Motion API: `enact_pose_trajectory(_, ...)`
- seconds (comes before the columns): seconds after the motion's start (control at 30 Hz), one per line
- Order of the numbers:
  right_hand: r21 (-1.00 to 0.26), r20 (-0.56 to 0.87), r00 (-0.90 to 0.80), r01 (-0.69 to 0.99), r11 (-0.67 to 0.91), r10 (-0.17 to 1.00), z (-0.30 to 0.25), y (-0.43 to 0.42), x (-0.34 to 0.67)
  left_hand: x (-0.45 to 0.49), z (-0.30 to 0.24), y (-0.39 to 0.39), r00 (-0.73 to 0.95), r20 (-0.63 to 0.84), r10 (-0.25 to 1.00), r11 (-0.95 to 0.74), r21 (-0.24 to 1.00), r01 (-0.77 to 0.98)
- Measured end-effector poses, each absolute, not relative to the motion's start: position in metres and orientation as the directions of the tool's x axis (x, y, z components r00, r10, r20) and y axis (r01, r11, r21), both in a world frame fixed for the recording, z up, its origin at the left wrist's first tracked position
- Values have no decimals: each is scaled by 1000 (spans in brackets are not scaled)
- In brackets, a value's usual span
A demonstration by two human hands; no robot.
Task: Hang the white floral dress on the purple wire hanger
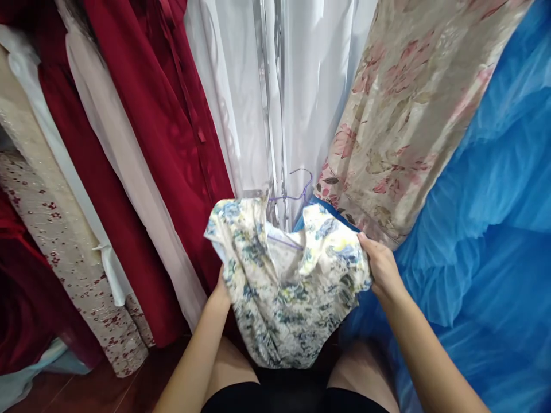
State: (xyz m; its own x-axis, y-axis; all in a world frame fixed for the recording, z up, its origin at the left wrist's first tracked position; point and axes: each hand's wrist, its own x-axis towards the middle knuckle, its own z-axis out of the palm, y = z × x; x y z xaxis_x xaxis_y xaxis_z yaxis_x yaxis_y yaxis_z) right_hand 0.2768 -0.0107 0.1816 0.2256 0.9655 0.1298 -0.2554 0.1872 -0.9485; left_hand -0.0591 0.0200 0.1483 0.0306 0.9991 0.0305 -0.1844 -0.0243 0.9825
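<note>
I hold a floral garment (284, 281), cream with blue and yellow flowers, in front of my lap. It hangs on a purple hanger (297, 192) whose hook sticks up behind it. My right hand (381, 267) grips the garment's right shoulder, fingers closed on the cloth. My left hand (220, 292) is under the garment's left side, mostly hidden by the fabric.
Hanging clothes surround me: dark red dresses (167, 115), a cream embroidered gown (64, 252), sheer white fabric (267, 86) with a metal rack pole (275, 115), a pink-flowered beige dress (408, 109) and blue tulle (486, 241) at right. Wooden floor (86, 384) shows at lower left.
</note>
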Motion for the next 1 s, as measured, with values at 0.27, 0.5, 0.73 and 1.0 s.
enact_pose_trajectory(0.27, -975, 142, 55, -163, 149, 988, 215, 32, 270, -51, 73, -27, -137, -57, 989, 10, 947, -322)
enact_pose_trajectory(0.5, -922, 385, 352, 122, 366, 853, 164, 4, 282, -20, 44, -61, -157, -81, 984, 26, 946, -324)
enact_pose_trajectory(0.73, -931, 342, 643, 134, 340, 685, 61, -58, 209, -14, 29, -72, -164, -61, 985, 7, 952, -306)
enact_pose_trajectory(1.0, -969, 87, -295, 195, 149, 952, 76, -55, 155, 0, 32, -82, -146, -47, 988, -5, 942, -336)
